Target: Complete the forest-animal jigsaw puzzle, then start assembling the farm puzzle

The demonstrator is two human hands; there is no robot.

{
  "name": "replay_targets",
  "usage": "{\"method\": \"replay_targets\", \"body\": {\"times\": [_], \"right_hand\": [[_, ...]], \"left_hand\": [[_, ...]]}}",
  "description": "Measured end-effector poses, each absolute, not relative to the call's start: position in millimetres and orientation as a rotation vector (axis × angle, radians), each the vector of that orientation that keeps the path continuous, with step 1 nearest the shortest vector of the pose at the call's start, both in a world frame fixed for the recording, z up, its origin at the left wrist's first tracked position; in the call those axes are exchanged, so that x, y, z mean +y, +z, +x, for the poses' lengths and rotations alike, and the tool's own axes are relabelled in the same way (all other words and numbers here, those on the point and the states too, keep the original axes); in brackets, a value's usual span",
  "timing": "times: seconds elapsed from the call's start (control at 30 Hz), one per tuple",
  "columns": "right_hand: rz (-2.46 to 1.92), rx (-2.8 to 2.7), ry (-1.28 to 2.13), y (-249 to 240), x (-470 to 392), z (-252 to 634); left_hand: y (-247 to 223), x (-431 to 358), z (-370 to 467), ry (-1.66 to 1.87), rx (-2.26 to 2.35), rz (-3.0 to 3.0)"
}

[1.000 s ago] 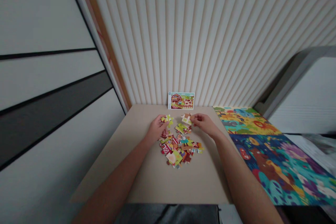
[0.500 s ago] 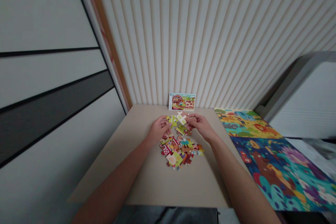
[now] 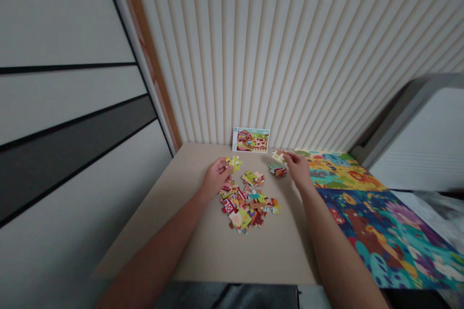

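**Two puzzle pieces held apart above the table**

Left hand point(image 3: 216, 177): a yellow-green piece point(image 3: 233, 161) is pinched between thumb and fingertips, raised a little off the table point(image 3: 203, 246), toward the far edge and left of centre. The piece is held roughly flat, picture side up. Its long axis appears to run left to right, along the far edge, with a knob pointing right; at this size the outline is hard to read, so this is tentative.

Right hand point(image 3: 297, 167): a pale piece point(image 3: 278, 156) is gripped at the fingertips, near the far right corner, just above a loose teal piece point(image 3: 277, 169) lying on the table. The pale piece is tilted, its free end pointing left toward the card point(image 3: 251, 139). The card is propped upright against the slatted wall point(image 3: 290, 58) at the far edge.

Other items: the pile point(image 3: 248, 202) lies mid-table between the forearms. A finished mat point(image 3: 362, 212) abuts the right edge.

Handling notes (judgement):
- Each piece is best held by its edges, so that knobs and sockets stay visible.
- The printed side should be kept up and checked against the card before a fit is tried.
- Pieces should be laid flat on bare table, clear of the pile, and slid together level; pressing at an angle may bend a knob.
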State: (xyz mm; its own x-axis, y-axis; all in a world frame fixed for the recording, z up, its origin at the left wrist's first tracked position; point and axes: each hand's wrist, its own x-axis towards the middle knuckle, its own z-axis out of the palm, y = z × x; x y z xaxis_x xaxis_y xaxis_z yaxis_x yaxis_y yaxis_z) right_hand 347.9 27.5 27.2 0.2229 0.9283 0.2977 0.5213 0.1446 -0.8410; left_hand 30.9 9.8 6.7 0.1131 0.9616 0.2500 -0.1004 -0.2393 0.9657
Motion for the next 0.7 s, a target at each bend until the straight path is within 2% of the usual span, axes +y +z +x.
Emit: {"method": "replay_targets", "body": {"times": [0.3, 0.53, 0.7], "right_hand": [[-1.811, -1.486, 0.278, 15.6, 20.8, 352.2], [-1.568, -2.115, 0.385, 15.4, 9.1, 290.1], [-1.591, -2.15, 0.404, 12.2, 6.9, 282.0]], "left_hand": [[6.3, 7.5, 30.0, 1.29, 0.94, 1.429], [3.6, 8.7, 30.0, 1.264, 0.978, 1.371], [0.5, 10.9, 29.2, 1.267, 0.995, 1.377]]}}
